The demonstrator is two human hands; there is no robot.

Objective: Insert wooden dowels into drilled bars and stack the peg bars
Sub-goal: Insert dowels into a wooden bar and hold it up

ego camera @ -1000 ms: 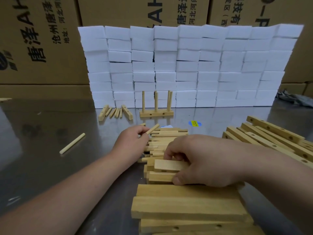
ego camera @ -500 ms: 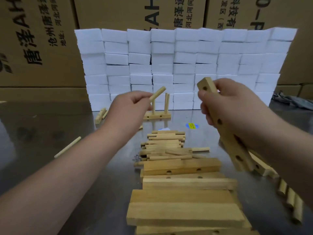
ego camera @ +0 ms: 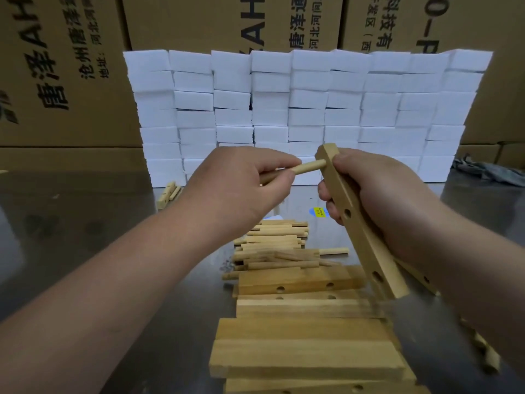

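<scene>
Head view: metal table [ego camera: 85, 228], cardboard boxes [ego camera: 184, 21]

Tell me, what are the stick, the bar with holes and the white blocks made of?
Stick: pale bare wood, matt, with faint grain. Bar: the same light wood, grain lines showing, apparently unvarnished. White blocks: probably foam or sponge, matt with soft edges; the look leaves it open.

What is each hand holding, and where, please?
Left hand pinches a dowel near its left end; right hand grips a drilled bar around its upper half.
</scene>
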